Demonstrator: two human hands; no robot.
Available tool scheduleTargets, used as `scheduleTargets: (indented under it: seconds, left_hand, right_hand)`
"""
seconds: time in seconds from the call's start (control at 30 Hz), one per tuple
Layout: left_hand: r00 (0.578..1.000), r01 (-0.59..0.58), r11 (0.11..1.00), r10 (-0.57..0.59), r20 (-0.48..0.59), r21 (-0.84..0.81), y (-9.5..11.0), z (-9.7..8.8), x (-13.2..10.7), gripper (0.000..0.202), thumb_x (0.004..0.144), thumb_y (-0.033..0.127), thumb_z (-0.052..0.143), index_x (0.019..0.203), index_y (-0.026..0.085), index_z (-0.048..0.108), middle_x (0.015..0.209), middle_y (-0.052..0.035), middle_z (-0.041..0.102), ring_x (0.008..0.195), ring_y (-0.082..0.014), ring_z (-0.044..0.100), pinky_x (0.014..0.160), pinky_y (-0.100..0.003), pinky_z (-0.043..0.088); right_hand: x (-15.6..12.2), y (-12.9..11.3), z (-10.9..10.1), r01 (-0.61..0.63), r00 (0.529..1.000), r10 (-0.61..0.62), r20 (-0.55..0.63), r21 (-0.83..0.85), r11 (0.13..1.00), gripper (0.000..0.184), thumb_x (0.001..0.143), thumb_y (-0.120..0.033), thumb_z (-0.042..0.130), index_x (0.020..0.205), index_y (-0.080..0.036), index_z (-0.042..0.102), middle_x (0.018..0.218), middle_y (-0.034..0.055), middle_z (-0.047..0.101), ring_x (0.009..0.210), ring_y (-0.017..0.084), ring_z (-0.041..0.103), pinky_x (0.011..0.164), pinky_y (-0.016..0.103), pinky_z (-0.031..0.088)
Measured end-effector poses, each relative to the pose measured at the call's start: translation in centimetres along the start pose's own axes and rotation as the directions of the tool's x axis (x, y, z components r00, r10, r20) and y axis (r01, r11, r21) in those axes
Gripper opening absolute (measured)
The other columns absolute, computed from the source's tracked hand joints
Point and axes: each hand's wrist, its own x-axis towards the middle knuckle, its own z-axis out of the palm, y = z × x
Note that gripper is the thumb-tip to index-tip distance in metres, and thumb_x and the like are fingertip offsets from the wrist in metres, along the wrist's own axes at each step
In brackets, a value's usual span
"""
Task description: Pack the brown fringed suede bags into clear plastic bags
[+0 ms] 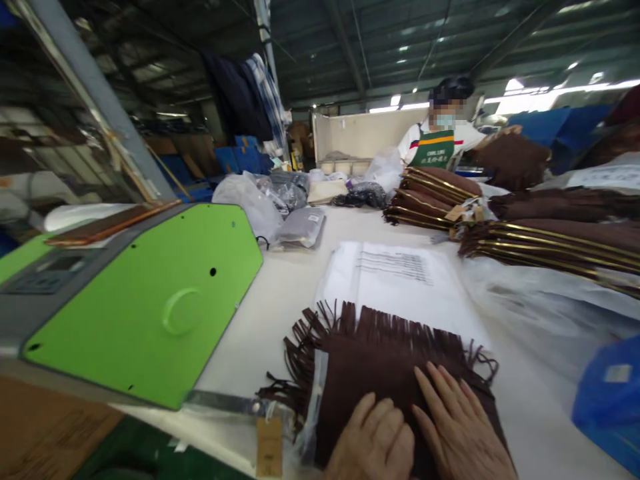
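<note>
A brown fringed cloth (370, 360) lies on the white table (270, 307) in front of me, partly inside a clear plastic bag (313, 400). My left hand (373, 443) rests on the cloth's near part with its fingers curled down against the fabric. Beside it my right hand (457, 430) lies flat on the cloth, fingers stretched out. A tan paper tag (269, 448) hangs at the table's near edge, left of my hands.
A green and grey machine (145, 300) fills the left. Printed plastic bags (400, 280) lie beyond the cloth. Stacks of brown cloths (550, 243) sit at the right, bagged items (300, 227) at the back. A person in a green apron (440, 143) works at the far end. A blue bag (607, 400) is near right.
</note>
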Motion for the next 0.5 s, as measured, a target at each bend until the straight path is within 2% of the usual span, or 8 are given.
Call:
scheduleTargets:
  seconds: [0.03, 0.1, 0.17, 0.2, 0.27, 0.37, 0.43, 0.5]
  left_hand:
    - [0.993, 0.035, 0.994, -0.045, 0.110, 0.099, -0.9, -1.1, 0.3, 0.034, 0.089, 0.037, 0.039, 0.092, 0.013, 0.061, 0.089, -0.0065, 0.068, 0.089, -0.0189, 0.060, 0.084, -0.036, 0.047]
    - [0.932, 0.084, 0.949, -0.183, 0.313, 0.304, -2.6, -3.5, 0.4, 0.037, 0.087, 0.039, 0.042, 0.098, 0.009, 0.060, 0.093, -0.0105, 0.068, 0.084, -0.0222, 0.061, 0.078, -0.040, 0.046]
    - [0.866, 0.084, 0.897, -0.281, 0.413, 0.434, -3.7, -5.8, -0.4, 0.034, 0.085, 0.037, 0.047, 0.100, 0.009, 0.060, 0.095, -0.0117, 0.067, 0.079, -0.0226, 0.060, 0.075, -0.041, 0.044]
    - [0.853, 0.082, 0.879, -0.306, 0.423, 0.469, -4.1, -6.9, -1.1, 0.032, 0.084, 0.035, 0.047, 0.100, 0.010, 0.060, 0.096, -0.0117, 0.067, 0.078, -0.0224, 0.059, 0.075, -0.041, 0.042]
    - [0.854, 0.092, 0.858, -0.329, 0.404, 0.506, -4.3, -8.6, -3.0, 0.028, 0.086, 0.033, 0.044, 0.097, 0.013, 0.060, 0.095, -0.0107, 0.066, 0.077, -0.0224, 0.059, 0.072, -0.039, 0.040]
    - [0.848, 0.178, 0.828, -0.404, 0.344, 0.532, -4.0, -10.2, -6.2, 0.028, 0.089, 0.030, 0.035, 0.085, 0.017, 0.060, 0.084, -0.0072, 0.066, 0.070, -0.0204, 0.058, 0.067, -0.038, 0.036]
    - [0.806, 0.217, 0.817, -0.459, 0.375, 0.535, -3.7, -10.6, -7.9, 0.026, 0.090, 0.028, 0.034, 0.089, 0.019, 0.059, 0.089, -0.0067, 0.065, 0.068, -0.0178, 0.057, 0.064, -0.035, 0.036]
    - [0.765, 0.229, 0.814, -0.489, 0.418, 0.534, -3.4, -10.8, -8.9, 0.024, 0.090, 0.025, 0.036, 0.101, 0.019, 0.056, 0.097, -0.0075, 0.064, 0.074, -0.0168, 0.058, 0.063, -0.032, 0.037]
  right_hand:
    - [0.0, 0.1, 0.1, 0.027, 1.000, -0.027, -0.008, -0.004, 1.000, 0.033, 0.086, -0.020, 0.035, 0.099, -0.013, 0.065, 0.113, 0.0150, 0.063, 0.106, 0.032, 0.055, 0.087, 0.050, 0.038]
    - [0.1, 0.3, -0.1, 0.067, 0.997, -0.067, -0.030, -0.021, 0.998, 0.031, 0.084, -0.017, 0.036, 0.091, -0.016, 0.066, 0.109, 0.0142, 0.064, 0.102, 0.033, 0.057, 0.084, 0.051, 0.039]
    - [0.3, 0.5, -0.4, 0.107, 0.993, -0.108, -0.037, -0.028, 0.994, 0.031, 0.081, -0.015, 0.037, 0.089, -0.017, 0.067, 0.109, 0.0151, 0.064, 0.100, 0.035, 0.057, 0.082, 0.052, 0.040]
    - [0.3, 0.5, -0.5, 0.130, 0.990, -0.131, -0.046, -0.022, 0.991, 0.031, 0.080, -0.013, 0.037, 0.089, -0.017, 0.067, 0.108, 0.0157, 0.064, 0.100, 0.036, 0.057, 0.080, 0.052, 0.041]
    - [0.2, 0.7, -0.5, 0.162, 0.984, -0.161, -0.070, 0.002, 0.987, 0.033, 0.078, -0.010, 0.036, 0.087, -0.018, 0.067, 0.107, 0.0168, 0.064, 0.099, 0.037, 0.057, 0.078, 0.054, 0.040]
    - [-0.3, 0.8, 0.1, 0.152, 0.982, -0.146, -0.120, 0.043, 0.987, 0.035, 0.077, -0.008, 0.034, 0.084, -0.020, 0.066, 0.105, 0.0171, 0.064, 0.099, 0.038, 0.056, 0.076, 0.055, 0.040]
    - [-0.6, 0.7, 0.6, 0.140, 0.984, -0.130, -0.125, 0.074, 0.987, 0.035, 0.076, -0.008, 0.034, 0.084, -0.020, 0.066, 0.106, 0.0165, 0.063, 0.101, 0.038, 0.054, 0.077, 0.056, 0.040]
    - [-0.8, 0.7, 0.9, 0.135, 0.983, -0.120, -0.139, 0.108, 0.985, 0.035, 0.075, -0.007, 0.035, 0.084, -0.021, 0.066, 0.106, 0.0157, 0.063, 0.105, 0.039, 0.052, 0.076, 0.056, 0.040]
